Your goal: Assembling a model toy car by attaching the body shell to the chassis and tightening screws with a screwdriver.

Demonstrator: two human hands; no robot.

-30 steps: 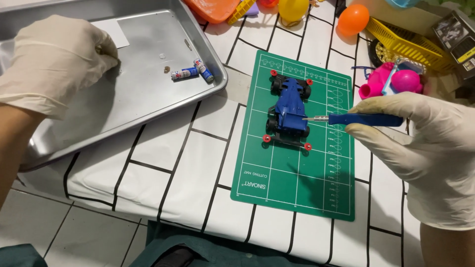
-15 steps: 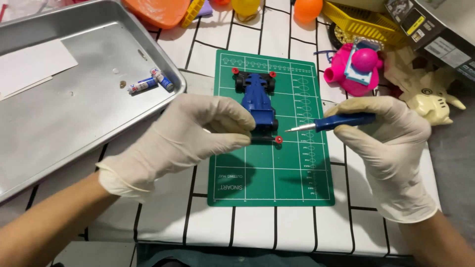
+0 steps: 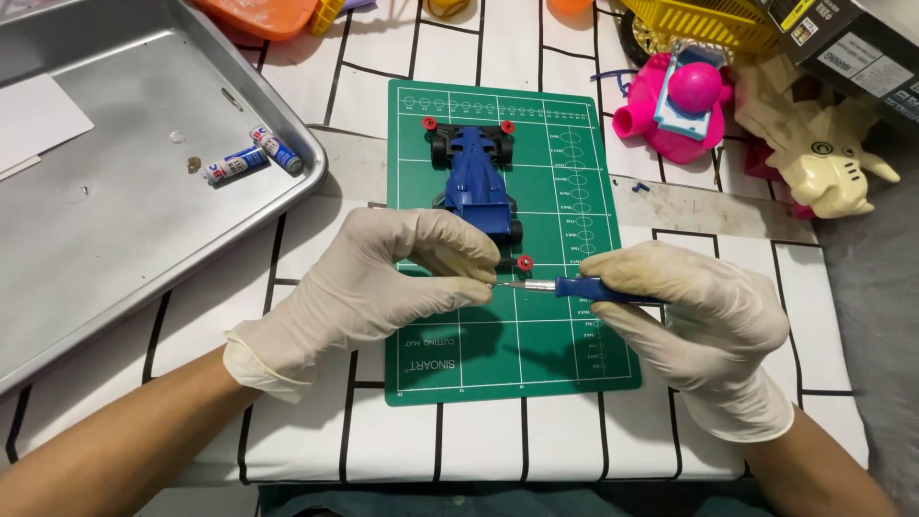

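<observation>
A: Where are the hands?

B: Both wear pale gloves and meet over the green cutting mat (image 3: 565, 354), just below the blue toy racing car (image 3: 476, 182). The left hand (image 3: 383, 282) comes in from eight o'clock, its fingers curled and its thumb and forefinger pinched together at the tip of the screwdriver (image 3: 574, 287). Whether something tiny sits in that pinch, I cannot tell.

A: And the right one?

B: The right hand (image 3: 699, 321) enters from four o'clock, clenched around the screwdriver's blue handle. The metal shaft points toward nine o'clock, straight at the left fingertips.

A: Where does the car sit?

B: On the upper half of the mat, lengthwise, one end toward twelve o'clock with two red rollers there. Its near end is just beside the left knuckles, and a red roller (image 3: 525, 262) shows right above the screwdriver tip.

A: What else is on the worktop?

B: A metal tray (image 3: 115, 249) at ten o'clock holding two small blue-and-white batteries (image 3: 254, 158) and a white card (image 3: 33, 120). At one to two o'clock lie a pink toy (image 3: 675, 105), a cream plastic toy (image 3: 828, 153) and a yellow basket (image 3: 704, 21). The worktop itself is covered in a white cloth with black lines (image 3: 479, 440).
</observation>
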